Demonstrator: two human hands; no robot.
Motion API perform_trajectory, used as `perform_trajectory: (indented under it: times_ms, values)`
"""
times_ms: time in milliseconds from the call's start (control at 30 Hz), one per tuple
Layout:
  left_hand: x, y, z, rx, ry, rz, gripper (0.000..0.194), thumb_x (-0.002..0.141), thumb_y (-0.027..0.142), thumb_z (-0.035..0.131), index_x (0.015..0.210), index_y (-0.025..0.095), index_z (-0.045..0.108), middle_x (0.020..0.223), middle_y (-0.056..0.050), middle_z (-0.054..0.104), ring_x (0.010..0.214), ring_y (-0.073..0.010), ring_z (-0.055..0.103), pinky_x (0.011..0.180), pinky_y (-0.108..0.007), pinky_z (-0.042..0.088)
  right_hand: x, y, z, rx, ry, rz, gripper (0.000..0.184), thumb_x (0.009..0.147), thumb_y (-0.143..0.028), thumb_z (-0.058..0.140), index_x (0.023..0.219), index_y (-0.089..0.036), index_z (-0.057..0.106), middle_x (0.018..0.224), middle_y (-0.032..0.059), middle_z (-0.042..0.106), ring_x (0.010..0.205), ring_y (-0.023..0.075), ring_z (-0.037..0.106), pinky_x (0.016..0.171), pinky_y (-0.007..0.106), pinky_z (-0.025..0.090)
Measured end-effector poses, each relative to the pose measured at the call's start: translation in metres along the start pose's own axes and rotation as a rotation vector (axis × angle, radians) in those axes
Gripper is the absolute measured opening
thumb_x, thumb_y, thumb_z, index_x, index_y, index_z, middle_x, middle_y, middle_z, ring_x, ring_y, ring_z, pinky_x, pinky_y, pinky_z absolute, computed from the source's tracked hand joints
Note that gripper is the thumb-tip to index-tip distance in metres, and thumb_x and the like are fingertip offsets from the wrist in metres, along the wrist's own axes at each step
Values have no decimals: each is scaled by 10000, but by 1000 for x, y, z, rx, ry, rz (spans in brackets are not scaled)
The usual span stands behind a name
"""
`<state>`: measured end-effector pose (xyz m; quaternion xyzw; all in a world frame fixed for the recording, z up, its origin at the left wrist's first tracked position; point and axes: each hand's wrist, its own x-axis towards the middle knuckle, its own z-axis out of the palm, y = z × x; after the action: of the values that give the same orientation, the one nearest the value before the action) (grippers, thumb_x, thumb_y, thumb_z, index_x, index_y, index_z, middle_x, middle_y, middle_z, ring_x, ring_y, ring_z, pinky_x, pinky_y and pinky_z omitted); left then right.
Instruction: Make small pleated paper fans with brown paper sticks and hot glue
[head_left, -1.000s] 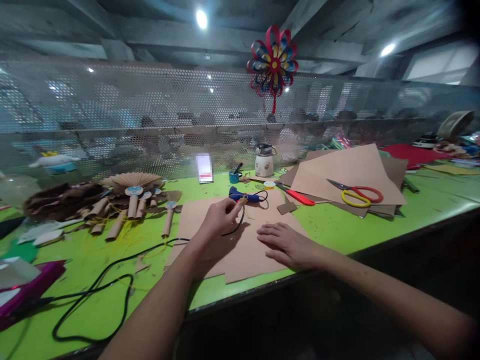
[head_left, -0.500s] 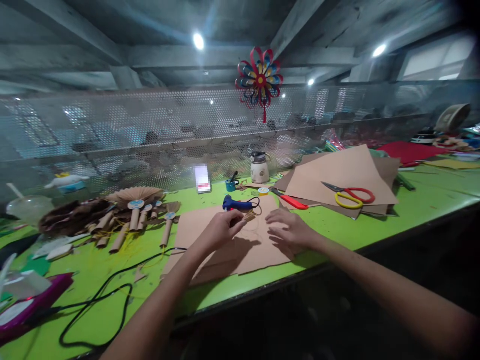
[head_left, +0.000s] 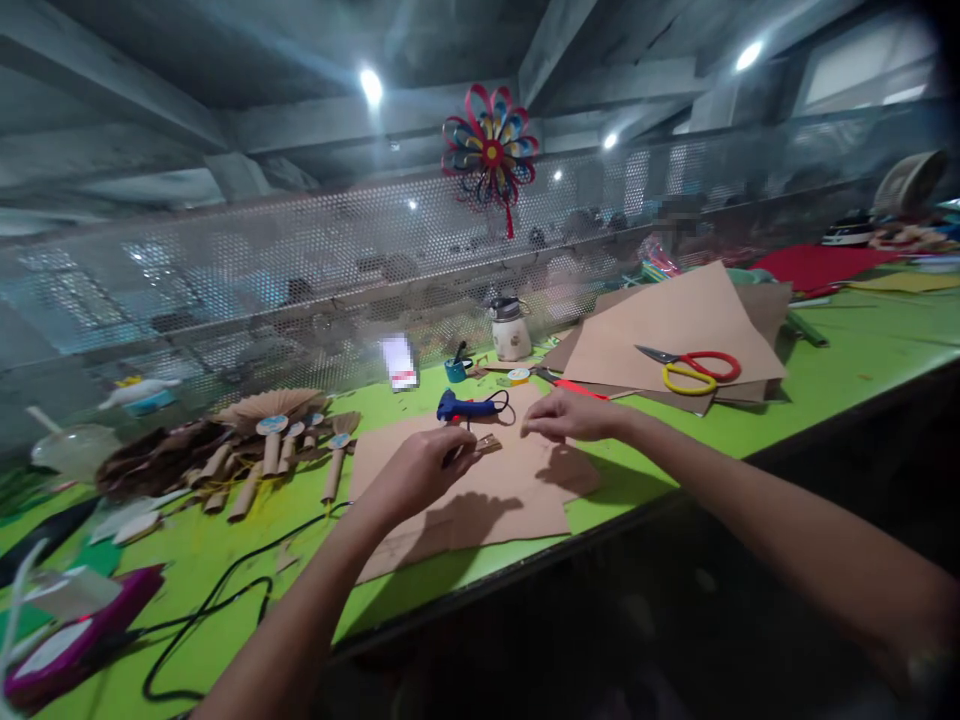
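My left hand (head_left: 420, 468) is closed, its fingertips pinching a small folded piece of brown paper (head_left: 489, 443) above the sheets of brown paper (head_left: 517, 510). My right hand (head_left: 574, 414) is closed too, thumb and forefinger pressed together on a tiny tan bit that is too small to name. The two hands are a little apart. Just beyond them lies a blue glue gun (head_left: 474, 408) with a dark cord loop. Red-handled scissors (head_left: 579, 388) are partly hidden behind my right hand.
Brown sheets (head_left: 667, 320) at right carry red-and-yellow scissors (head_left: 694, 368). Small paper fans (head_left: 271, 440) lie at left, near a black cord (head_left: 247, 545) and a purple power strip (head_left: 112, 625). A bottle (head_left: 511, 332), a tape roll (head_left: 455, 370) and a phone (head_left: 400, 362) stand behind.
My right hand has gone from spread fingers to a pinch and come up off the brown paper. The left hand still holds the folded paper piece. The view has tilted slightly.
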<state>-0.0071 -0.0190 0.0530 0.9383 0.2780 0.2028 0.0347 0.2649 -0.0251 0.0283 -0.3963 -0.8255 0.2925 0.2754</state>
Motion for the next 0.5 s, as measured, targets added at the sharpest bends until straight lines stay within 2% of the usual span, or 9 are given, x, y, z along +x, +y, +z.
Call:
perform_trajectory:
  times_ms: [167,267,367,500]
  values:
    - [-3,-13,21,-52,-28,-20,202,924,301,512,836,182,650,680,-8,611,577,-113,484,560,-233,346,-16,-1,-42,-205,116,44,211,865,-264,580,840,-153,756,688,33,680,589,137,517,602,272,398]
    - [-9,-19,28,-46,-36,-36,217,928,329,514,850,189,660,679,-12,618,577,-123,502,558,-241,348,-37,-8,-51,-272,108,69,214,888,-277,567,871,-184,759,656,21,678,553,142,505,611,286,392]
    - [-17,-21,32,-29,-53,-42,216,934,315,497,864,200,666,700,-17,636,600,-133,535,572,-246,365,-70,-14,-42,-359,61,120,260,936,-344,527,917,-217,754,672,30,692,557,158,538,625,290,404]
    - [-27,-16,42,26,-7,8,200,927,271,483,862,195,656,734,-30,635,629,-143,551,581,-253,380,-108,-13,-13,-314,6,172,290,947,-382,504,942,-216,741,749,65,725,641,186,609,647,283,421]
